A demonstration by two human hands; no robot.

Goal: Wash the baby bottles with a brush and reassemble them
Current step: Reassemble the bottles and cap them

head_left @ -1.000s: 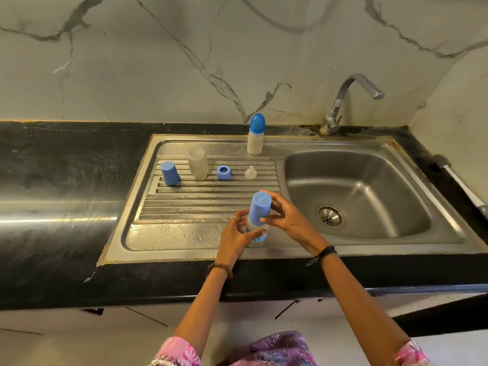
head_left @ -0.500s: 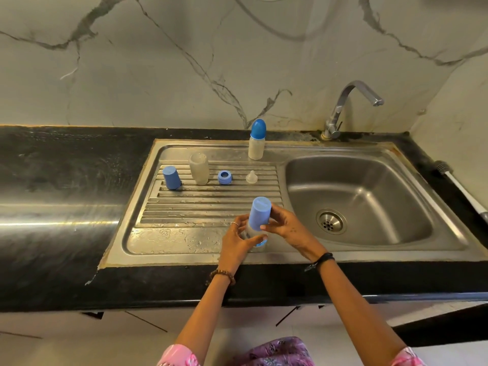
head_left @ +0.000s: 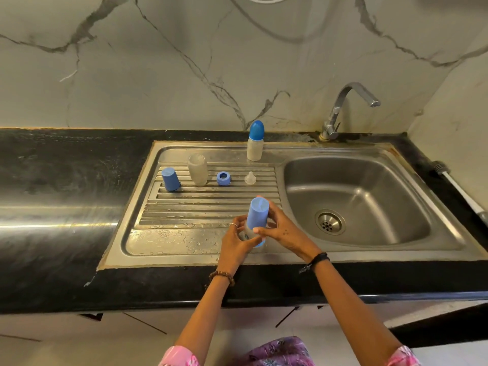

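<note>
Both my hands curl round one baby bottle (head_left: 249, 233) at the drainboard's front edge: left hand (head_left: 235, 243) gripping its clear body, right hand (head_left: 282, 228) pinching its light-blue cap (head_left: 257, 212).

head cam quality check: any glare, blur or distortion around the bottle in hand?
Head view: wide-angle bowing curves the countertop edges; a bright glare streak crosses the counter left of the sink; the capped bottle, gripped by the left hand and right hand, looks slightly soft; parts on the drainboard stay fairly sharp.
</note>
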